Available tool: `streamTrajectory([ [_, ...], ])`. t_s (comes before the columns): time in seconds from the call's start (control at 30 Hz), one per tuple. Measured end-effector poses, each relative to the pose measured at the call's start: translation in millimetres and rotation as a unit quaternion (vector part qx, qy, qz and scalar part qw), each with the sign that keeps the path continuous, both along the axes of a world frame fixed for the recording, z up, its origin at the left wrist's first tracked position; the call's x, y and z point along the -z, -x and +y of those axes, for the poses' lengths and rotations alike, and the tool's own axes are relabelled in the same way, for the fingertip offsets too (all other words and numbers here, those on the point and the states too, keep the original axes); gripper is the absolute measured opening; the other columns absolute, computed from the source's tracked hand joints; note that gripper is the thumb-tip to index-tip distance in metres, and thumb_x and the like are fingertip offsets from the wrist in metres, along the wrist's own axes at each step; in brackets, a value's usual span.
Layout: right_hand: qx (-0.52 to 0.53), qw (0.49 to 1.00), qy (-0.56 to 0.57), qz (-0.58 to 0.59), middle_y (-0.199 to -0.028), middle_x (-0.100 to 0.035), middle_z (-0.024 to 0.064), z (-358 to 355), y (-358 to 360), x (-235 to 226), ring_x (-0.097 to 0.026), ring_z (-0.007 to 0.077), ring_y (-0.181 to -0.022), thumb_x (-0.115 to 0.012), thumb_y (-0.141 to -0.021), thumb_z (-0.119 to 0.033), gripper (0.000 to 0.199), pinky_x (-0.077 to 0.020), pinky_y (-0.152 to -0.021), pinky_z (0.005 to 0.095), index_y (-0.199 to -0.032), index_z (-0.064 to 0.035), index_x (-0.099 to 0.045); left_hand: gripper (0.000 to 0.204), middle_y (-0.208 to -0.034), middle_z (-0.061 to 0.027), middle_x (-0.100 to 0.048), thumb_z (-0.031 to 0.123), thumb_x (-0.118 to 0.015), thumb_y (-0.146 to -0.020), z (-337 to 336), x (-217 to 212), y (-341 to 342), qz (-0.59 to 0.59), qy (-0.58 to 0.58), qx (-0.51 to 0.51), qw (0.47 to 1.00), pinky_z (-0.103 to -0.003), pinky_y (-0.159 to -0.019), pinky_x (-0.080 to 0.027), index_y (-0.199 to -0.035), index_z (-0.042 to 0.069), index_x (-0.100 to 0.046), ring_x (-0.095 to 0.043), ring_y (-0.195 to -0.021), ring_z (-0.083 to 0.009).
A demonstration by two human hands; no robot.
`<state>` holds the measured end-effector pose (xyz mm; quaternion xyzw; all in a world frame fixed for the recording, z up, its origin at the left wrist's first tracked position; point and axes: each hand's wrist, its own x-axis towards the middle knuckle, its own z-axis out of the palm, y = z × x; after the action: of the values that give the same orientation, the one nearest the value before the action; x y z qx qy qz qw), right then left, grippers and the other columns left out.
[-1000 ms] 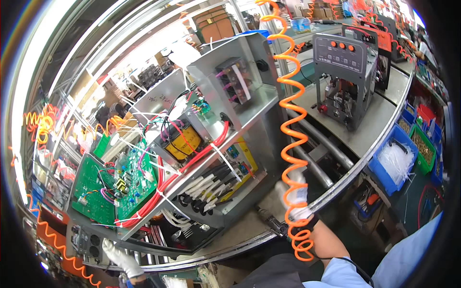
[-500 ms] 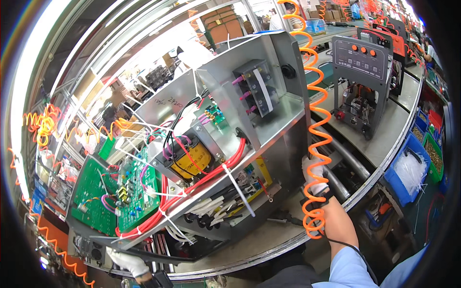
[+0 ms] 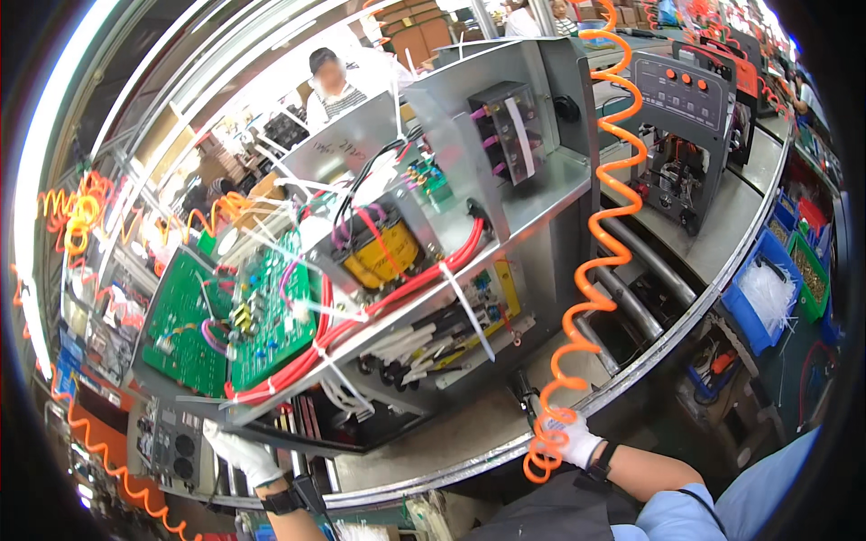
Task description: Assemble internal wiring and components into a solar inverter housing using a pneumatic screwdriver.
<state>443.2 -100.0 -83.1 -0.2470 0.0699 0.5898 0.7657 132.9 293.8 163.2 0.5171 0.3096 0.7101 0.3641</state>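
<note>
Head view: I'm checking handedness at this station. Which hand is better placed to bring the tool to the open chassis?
Probably the right hand: it grips the tool on the orange coiled hose, just below the chassis. The left hand is steadying the chassis's lower left corner.

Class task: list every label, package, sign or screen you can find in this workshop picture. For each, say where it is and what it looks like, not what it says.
Yellow rectangular label: on the open grey metal chassis, lower right, upright strip.
White label strip: on the black terminal block, upper chassis wall.
Brown cardboard boxes: stacked at the top, behind.
Blue plastic bin: right, under the bench, holding white ties.
No screens visible.
</note>
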Motion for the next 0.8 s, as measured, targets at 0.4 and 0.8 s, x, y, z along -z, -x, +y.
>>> streamTrajectory([
  [0.4,-0.147,0.613,0.427,-0.648,-0.091,-0.065,0.0293,-32.3,28.0,-5.7,-0.065,0.0451,-0.085,-0.062,-0.085,-0.031,0.082,-0.0511,-0.076,0.0513,-0.147,0.0048,-0.023,0.026,-0.084,-0.0104,-0.066,0.027,-0.059,-0.098,-189.8,68.4,-48.6,0.213,0.133,0.191,0.949,-0.025,-0.060,-0.052,-0.105,0.002,-0.057,-0.064,-0.067,-0.0134],
  [0.8,-0.015,0.614,0.335,-0.715,-0.092,-0.059,0.0172,-49.7,28.2,-18.8,-0.060,0.0300,-0.082,-0.072,-0.083,-0.027,0.050,-0.0499,-0.071,0.0417,-0.119,0.0000,-0.051,0.030,-0.104,-0.0136,-0.068,0.020,-0.058,-0.097,-250.3,212.4,-189.9,0.371,0.374,0.452,0.720,-0.032,-0.074,-0.055,-0.120,0.001,-0.054,-0.067,-0.086,-0.0199],
])
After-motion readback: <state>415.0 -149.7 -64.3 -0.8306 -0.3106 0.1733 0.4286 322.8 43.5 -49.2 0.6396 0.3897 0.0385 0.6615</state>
